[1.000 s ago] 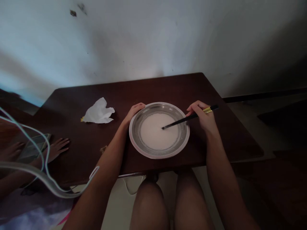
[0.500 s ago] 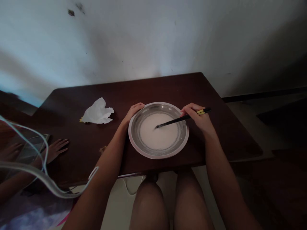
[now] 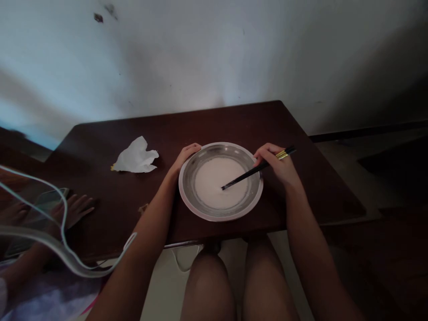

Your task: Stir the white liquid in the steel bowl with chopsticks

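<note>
A wide metal bowl rests near the front edge of the dark wooden table. In it lies a pale, milky liquid. My left hand grips the bowl's rim at its upper left, its fingers partly out of sight. Closed around a pair of black chopsticks with gold bands, my right hand is at the bowl's right rim. The chopsticks slant down to the left, and their tips dip into the liquid.
A crumpled white plastic bag lies on the table, left of the bowl. Farther left, another person's hand rests beside a phone. Pale cables cross the lower left. The wall stands behind the table.
The chopstick tips have moved slightly right and toward me through the liquid, with my right hand shifting a little. My left hand and the bowl stay in place.
</note>
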Motion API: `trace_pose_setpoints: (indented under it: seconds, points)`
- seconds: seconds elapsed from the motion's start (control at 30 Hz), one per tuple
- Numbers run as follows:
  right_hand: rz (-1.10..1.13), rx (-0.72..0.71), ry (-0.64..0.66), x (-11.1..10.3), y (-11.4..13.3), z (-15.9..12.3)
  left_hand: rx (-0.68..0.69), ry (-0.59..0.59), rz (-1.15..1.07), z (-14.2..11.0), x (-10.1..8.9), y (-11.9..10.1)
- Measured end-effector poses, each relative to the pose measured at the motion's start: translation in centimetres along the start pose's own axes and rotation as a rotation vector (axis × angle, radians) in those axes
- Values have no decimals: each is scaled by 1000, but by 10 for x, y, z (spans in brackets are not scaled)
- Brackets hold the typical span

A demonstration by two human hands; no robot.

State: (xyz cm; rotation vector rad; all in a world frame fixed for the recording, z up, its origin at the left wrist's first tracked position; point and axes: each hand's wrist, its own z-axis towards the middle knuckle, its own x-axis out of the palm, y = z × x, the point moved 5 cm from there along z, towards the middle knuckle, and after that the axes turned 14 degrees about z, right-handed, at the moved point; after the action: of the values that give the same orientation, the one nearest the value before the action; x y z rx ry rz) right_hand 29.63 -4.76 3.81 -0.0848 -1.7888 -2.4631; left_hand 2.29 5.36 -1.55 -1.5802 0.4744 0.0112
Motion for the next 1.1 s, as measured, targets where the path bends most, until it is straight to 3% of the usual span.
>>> trace_pose_setpoints:
  seconds: [0.07,0.23,0.37,0.53,0.7,0.83,1.0,1.1]
  points:
    - [-27,9,37,3,0,0,-6,5,-1,0,1,1]
    - [-10,-53,-109,-6,1,1,-14,3,-15,0,1,2]
    - [-15,28,53,3,-3,1,-2,8,-19,1,1,3]
    - [-17,-53,-101,-6,1,1,-16,9,-20,2,0,5]
    - [-20,14,45,2,-2,1,-13,12,-19,0,1,2]
    - [-6,-37,-97,-7,1,1,-13,11,-21,-1,1,0]
    - [-24,36,46,1,-1,0,-28,13,-27,0,1,2]
    - [-27,-24,-62,-5,1,0,-36,16,-17,1,1,3]
